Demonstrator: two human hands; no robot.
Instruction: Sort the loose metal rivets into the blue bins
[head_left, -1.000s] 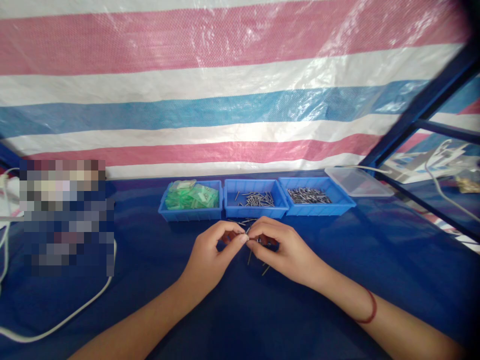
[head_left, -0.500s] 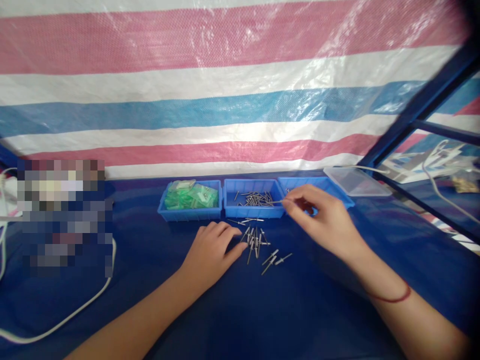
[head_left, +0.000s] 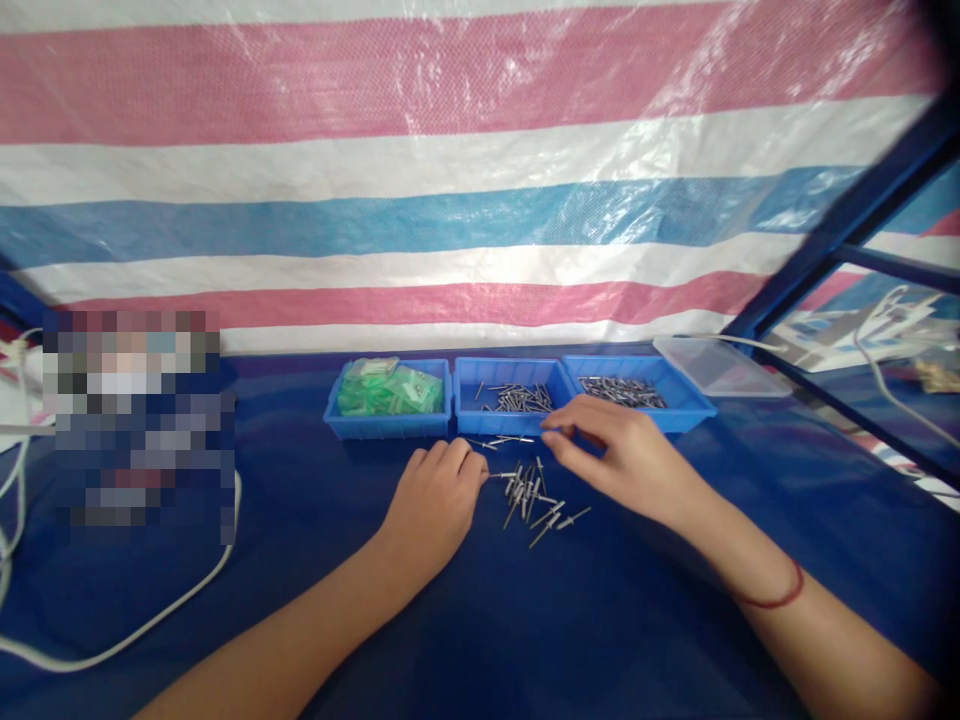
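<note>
A loose pile of blind rivets (head_left: 527, 492) lies on the blue tabletop between my hands. My left hand (head_left: 439, 500) is closed at the pile's left side, with a rivet (head_left: 501, 474) pinched at its fingertips and pointing right. My right hand (head_left: 615, 450) hovers in front of the middle blue bin (head_left: 502, 423), thumb and forefinger apart, with nothing visible between them. A few more rivets lie on the table just before that bin. Inside it are many rivets (head_left: 521, 398).
The left blue bin (head_left: 390, 428) holds green plastic packets (head_left: 390, 390). In the right blue bin (head_left: 686, 407) are more rivets (head_left: 622, 390). A clear plastic lid (head_left: 724, 367) lies beside it. A white cable (head_left: 187, 610) curves across the table's left side.
My right hand has moved left and down from the right bin, and the thin piece at its fingertips is gone. My left fingers have closed on a rivet.
</note>
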